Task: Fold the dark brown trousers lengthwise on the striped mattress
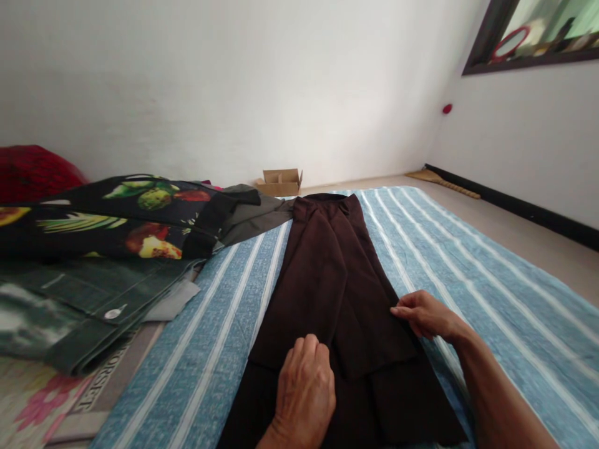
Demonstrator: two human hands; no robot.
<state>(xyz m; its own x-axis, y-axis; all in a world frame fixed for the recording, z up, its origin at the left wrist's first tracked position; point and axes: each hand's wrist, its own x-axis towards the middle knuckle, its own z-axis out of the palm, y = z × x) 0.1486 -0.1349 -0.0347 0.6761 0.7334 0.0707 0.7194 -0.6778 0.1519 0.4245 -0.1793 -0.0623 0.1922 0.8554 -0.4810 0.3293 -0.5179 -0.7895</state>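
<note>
A dark brown garment (318,274) lies lengthwise on a blue bedspread with white stripes (224,299). Its narrow, gathered end with a dark opening points at the wall. Two wide tubes of cloth, sleeves or legs, I cannot tell which, lie over a darker layer that spreads toward me. My left hand (305,386) is closed on the cloth near the lower middle, its fingertips hidden under the knuckles. At the garment's right edge, my right hand (428,317) pinches the cloth between thumb and fingers.
Left of the garment is a clothes pile: a black fruit-print garment (116,215) over a green denim garment (116,287). A red bundle (37,171) sits behind it. By the white wall stands an open cardboard box (281,182). A broom (440,179) lies along the right skirting.
</note>
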